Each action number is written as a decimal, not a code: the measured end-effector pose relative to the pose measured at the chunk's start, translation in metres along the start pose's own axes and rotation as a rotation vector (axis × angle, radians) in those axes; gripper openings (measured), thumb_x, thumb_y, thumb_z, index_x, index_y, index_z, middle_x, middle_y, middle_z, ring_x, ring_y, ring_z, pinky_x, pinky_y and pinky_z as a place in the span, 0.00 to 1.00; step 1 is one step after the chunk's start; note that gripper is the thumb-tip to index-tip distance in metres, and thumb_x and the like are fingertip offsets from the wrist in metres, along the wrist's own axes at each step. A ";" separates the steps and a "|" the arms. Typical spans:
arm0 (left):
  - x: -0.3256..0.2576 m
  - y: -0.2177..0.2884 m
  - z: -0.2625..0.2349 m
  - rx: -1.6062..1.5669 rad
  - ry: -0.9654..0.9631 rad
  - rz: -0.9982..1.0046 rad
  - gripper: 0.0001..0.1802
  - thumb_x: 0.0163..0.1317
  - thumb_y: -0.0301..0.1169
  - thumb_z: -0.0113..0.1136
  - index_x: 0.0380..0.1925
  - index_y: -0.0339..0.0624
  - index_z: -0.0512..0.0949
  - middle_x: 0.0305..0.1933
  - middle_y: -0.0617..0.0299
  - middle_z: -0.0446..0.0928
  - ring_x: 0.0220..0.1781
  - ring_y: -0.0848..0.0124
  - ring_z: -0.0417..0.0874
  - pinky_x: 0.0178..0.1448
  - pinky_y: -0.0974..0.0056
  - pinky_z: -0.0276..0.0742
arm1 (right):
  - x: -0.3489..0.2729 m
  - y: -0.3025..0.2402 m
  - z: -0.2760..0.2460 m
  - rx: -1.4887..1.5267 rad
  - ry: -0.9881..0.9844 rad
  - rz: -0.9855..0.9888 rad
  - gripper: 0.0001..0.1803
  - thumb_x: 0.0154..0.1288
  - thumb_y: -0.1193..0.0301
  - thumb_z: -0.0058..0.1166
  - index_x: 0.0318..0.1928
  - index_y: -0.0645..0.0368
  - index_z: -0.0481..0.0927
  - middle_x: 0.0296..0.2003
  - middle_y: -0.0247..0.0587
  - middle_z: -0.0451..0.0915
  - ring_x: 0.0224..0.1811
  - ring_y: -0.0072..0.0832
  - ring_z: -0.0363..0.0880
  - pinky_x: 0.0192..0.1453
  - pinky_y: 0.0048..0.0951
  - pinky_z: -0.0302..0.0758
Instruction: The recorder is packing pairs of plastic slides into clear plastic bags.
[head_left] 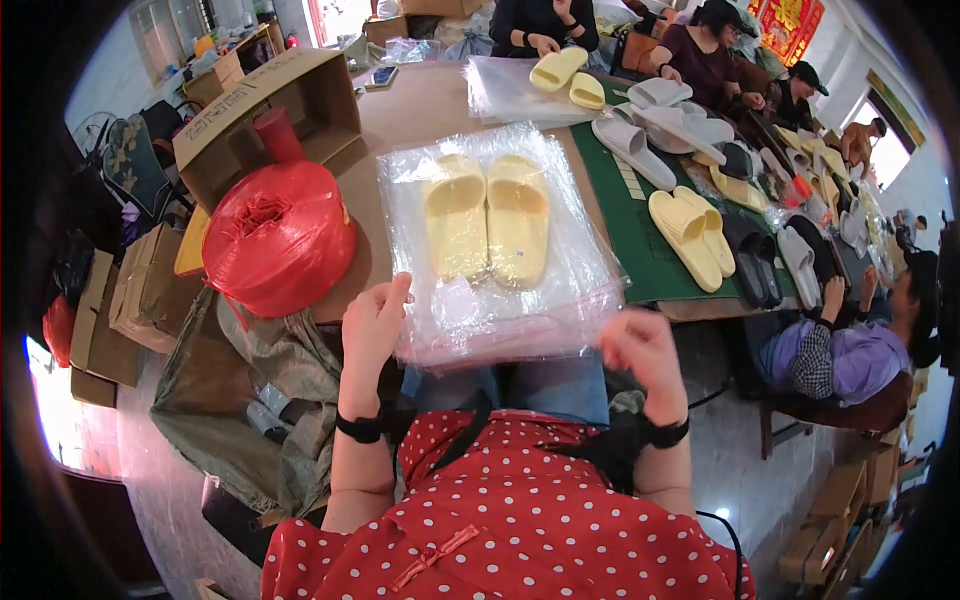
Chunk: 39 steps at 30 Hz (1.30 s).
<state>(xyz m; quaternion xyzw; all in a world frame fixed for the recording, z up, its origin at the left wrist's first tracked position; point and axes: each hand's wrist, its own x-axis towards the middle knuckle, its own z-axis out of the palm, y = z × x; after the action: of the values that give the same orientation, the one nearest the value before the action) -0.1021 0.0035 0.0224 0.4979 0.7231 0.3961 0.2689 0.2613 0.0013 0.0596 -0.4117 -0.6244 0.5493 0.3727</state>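
A pair of pale yellow slide slippers (487, 220) lies side by side in a clear plastic bag (455, 325). The bag rests on a stack of similar clear bags at the table's near edge. At its left edge is my left hand (372, 328), fingers closed on the plastic, thumb pointing up. My right hand (643, 358) hovers by the lower right corner with fingers curled and slightly blurred. Whether any plastic is between those fingers is hidden.
To the left stand a large red roll of plastic twine (280, 238) and an open cardboard box (270, 110). More slippers (692, 236) cover the green mat (625, 255) at right. A fabric sack (255, 400) hangs below the table. Several people sit around.
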 end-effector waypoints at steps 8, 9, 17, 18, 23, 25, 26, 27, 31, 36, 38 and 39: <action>0.004 -0.012 0.009 0.081 -0.241 0.018 0.20 0.66 0.43 0.62 0.25 0.36 0.83 0.19 0.69 0.75 0.24 0.79 0.73 0.29 0.71 0.64 | 0.072 0.035 -0.020 -0.346 0.298 0.210 0.25 0.65 0.51 0.63 0.39 0.65 0.83 0.28 0.35 0.80 0.30 0.21 0.76 0.37 0.27 0.73; 0.003 -0.014 0.009 -0.074 -0.257 0.016 0.18 0.65 0.41 0.63 0.25 0.36 0.83 0.20 0.70 0.76 0.23 0.80 0.71 0.28 0.71 0.63 | 0.072 0.040 -0.019 -0.342 0.297 0.213 0.25 0.65 0.51 0.63 0.39 0.65 0.83 0.28 0.35 0.80 0.30 0.21 0.76 0.37 0.27 0.73; 0.005 -0.032 -0.007 -0.324 -0.251 -0.023 0.13 0.64 0.36 0.63 0.31 0.35 0.85 0.26 0.67 0.82 0.20 0.84 0.68 0.24 0.74 0.61 | 0.072 0.063 -0.047 -0.194 0.134 0.142 0.14 0.61 0.67 0.63 0.39 0.67 0.86 0.32 0.33 0.85 0.35 0.18 0.79 0.42 0.24 0.75; 0.003 -0.032 -0.008 -0.348 -0.255 -0.036 0.12 0.64 0.35 0.63 0.32 0.35 0.85 0.27 0.66 0.83 0.20 0.84 0.68 0.24 0.75 0.61 | 0.071 0.060 -0.045 -0.188 0.154 0.129 0.13 0.62 0.68 0.63 0.40 0.67 0.86 0.32 0.34 0.85 0.36 0.18 0.79 0.43 0.24 0.75; -0.004 -0.023 -0.009 -0.363 -0.291 -0.057 0.12 0.65 0.35 0.62 0.36 0.35 0.86 0.29 0.65 0.84 0.19 0.85 0.68 0.24 0.76 0.62 | 0.075 0.038 -0.035 -0.198 0.178 0.226 0.13 0.62 0.68 0.63 0.41 0.66 0.86 0.34 0.36 0.86 0.36 0.18 0.80 0.44 0.22 0.75; -0.003 -0.022 -0.009 -0.347 -0.309 -0.051 0.11 0.67 0.33 0.60 0.35 0.36 0.85 0.30 0.66 0.85 0.18 0.86 0.66 0.22 0.77 0.60 | 0.079 0.053 -0.040 -0.191 0.058 0.165 0.14 0.63 0.68 0.63 0.42 0.67 0.86 0.36 0.38 0.87 0.35 0.19 0.81 0.45 0.22 0.75; -0.003 -0.024 -0.009 -0.346 -0.306 -0.052 0.11 0.67 0.33 0.60 0.35 0.36 0.85 0.30 0.66 0.85 0.18 0.86 0.66 0.22 0.77 0.60 | 0.081 0.052 -0.039 -0.190 0.054 0.163 0.14 0.63 0.68 0.63 0.42 0.67 0.86 0.36 0.38 0.87 0.35 0.19 0.81 0.45 0.22 0.75; -0.002 -0.026 -0.010 -0.353 -0.306 -0.049 0.11 0.68 0.33 0.60 0.36 0.36 0.85 0.31 0.66 0.85 0.18 0.86 0.67 0.22 0.77 0.61 | 0.082 0.051 -0.038 -0.216 0.057 0.162 0.13 0.64 0.69 0.62 0.42 0.67 0.85 0.36 0.37 0.87 0.34 0.19 0.81 0.44 0.22 0.75; 0.000 -0.023 -0.014 -0.478 -0.298 -0.047 0.11 0.69 0.32 0.59 0.40 0.35 0.84 0.35 0.63 0.86 0.20 0.84 0.72 0.24 0.77 0.65 | 0.083 0.039 -0.045 -0.119 0.059 0.157 0.10 0.66 0.71 0.60 0.43 0.66 0.85 0.34 0.37 0.86 0.32 0.20 0.82 0.39 0.21 0.76; 0.006 -0.003 -0.005 -0.595 -0.148 0.094 0.10 0.69 0.27 0.56 0.42 0.31 0.83 0.40 0.58 0.86 0.33 0.75 0.84 0.37 0.73 0.78 | 0.092 0.018 -0.043 0.025 0.203 -0.063 0.07 0.69 0.74 0.57 0.44 0.64 0.82 0.35 0.36 0.85 0.37 0.20 0.82 0.43 0.22 0.79; 0.016 -0.001 0.001 -0.620 -0.055 0.311 0.09 0.70 0.22 0.54 0.44 0.31 0.82 0.43 0.57 0.85 0.43 0.70 0.86 0.50 0.69 0.80 | 0.100 0.014 -0.045 0.025 0.245 -0.191 0.07 0.69 0.75 0.57 0.44 0.64 0.82 0.36 0.36 0.85 0.38 0.20 0.82 0.45 0.23 0.79; 0.020 -0.002 0.004 -0.621 -0.055 0.314 0.09 0.70 0.22 0.54 0.44 0.31 0.82 0.43 0.57 0.85 0.43 0.70 0.86 0.50 0.69 0.80 | 0.102 0.013 -0.045 0.026 0.287 -0.316 0.06 0.69 0.75 0.56 0.43 0.64 0.82 0.36 0.35 0.85 0.40 0.19 0.82 0.47 0.23 0.79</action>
<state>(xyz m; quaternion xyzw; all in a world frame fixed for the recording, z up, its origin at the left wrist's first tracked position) -0.1072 0.0229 0.0193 0.5078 0.4752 0.6202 0.3629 0.2652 0.1132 0.0531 -0.3778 -0.6146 0.4278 0.5445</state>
